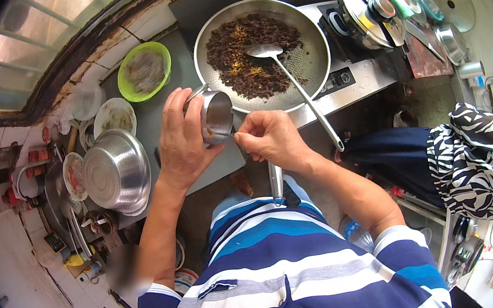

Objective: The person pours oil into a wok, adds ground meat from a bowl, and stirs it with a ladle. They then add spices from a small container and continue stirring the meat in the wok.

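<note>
My left hand grips a small stainless steel cup, tipped so that its mouth faces right. Some brownish residue shows inside the cup. Close to its rim, my right hand has thumb and forefinger pinched together; whether a small bit is between them cannot be made out. Beyond both hands a large steel wok holds dark, crumbled food with yellow-orange powder on top in patches. A metal spatula rests in the wok, its handle over the near rim. The wok's long handle points towards me.
A green bowl stands left of the wok. Further left are an upturned steel colander and a plate of food. A lidded pressure cooker and a knife are on the right. Zebra-patterned cloth shows at the right.
</note>
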The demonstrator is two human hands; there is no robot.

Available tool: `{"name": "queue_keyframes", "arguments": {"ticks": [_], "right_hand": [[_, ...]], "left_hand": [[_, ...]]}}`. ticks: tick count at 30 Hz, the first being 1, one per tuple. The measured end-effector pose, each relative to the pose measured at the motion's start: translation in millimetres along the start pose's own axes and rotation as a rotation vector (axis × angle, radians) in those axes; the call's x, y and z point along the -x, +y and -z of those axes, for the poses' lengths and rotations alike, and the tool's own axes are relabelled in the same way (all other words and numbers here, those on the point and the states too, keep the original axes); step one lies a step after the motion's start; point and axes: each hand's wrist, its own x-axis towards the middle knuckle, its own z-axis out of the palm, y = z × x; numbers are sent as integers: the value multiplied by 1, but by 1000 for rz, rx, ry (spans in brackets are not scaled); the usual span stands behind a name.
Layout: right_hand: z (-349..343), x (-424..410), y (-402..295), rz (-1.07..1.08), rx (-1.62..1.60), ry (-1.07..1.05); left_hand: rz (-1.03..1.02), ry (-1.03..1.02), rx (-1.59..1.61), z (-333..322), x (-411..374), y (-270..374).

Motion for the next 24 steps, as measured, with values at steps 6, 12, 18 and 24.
{"name": "queue_keyframes", "arguments": {"ticks": [6, 12, 18, 24], "right_hand": [[4, -6, 16, -114, -374, -18], [11, -7, 22, -136, -537, 9], [23, -12, 20, -135, -528, 46], [31, -18, 20, -157, -536, 76]], "left_hand": [[-5, 35, 11, -18, -3, 1], [48, 85, 111, -34, 1, 5], [99, 177, 246, -41, -2, 0], [115, 150, 182, -46, -8, -5]]}}
